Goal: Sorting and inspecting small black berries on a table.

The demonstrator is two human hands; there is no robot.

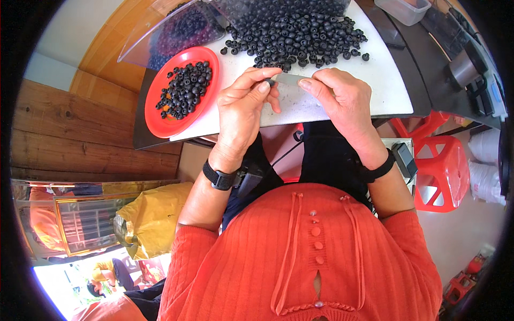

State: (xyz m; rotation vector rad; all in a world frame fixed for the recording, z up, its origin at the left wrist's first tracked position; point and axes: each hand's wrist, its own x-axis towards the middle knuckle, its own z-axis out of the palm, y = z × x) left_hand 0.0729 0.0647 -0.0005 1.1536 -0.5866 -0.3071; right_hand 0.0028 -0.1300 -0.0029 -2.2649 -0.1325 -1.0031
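Note:
Over the near edge of the white tabletop (pixel 383 91), my left hand (pixel 240 107) pinches a small black round piece (pixel 270 82) between thumb and forefinger. My right hand (pixel 347 100) grips a thin, flat grey blade (pixel 288 79) by one end. Its other end reaches across to the piece and appears to touch it. Just beyond both hands spreads a large heap of black round pieces (pixel 300 35), several showing a hole. To the left of my left hand lies a red plate (pixel 153 119), with many similar black pieces (pixel 186 88) in it.
A clear plastic sheet or tray wall (pixel 140 44) leans behind the plate. At the far right are a clear plastic container (pixel 412 12) and a metal cup (pixel 465 68). A red stool (pixel 447 171) stands right of me, a yellow bag (pixel 155 219) left. Another person (pixel 107 272) appears lower left.

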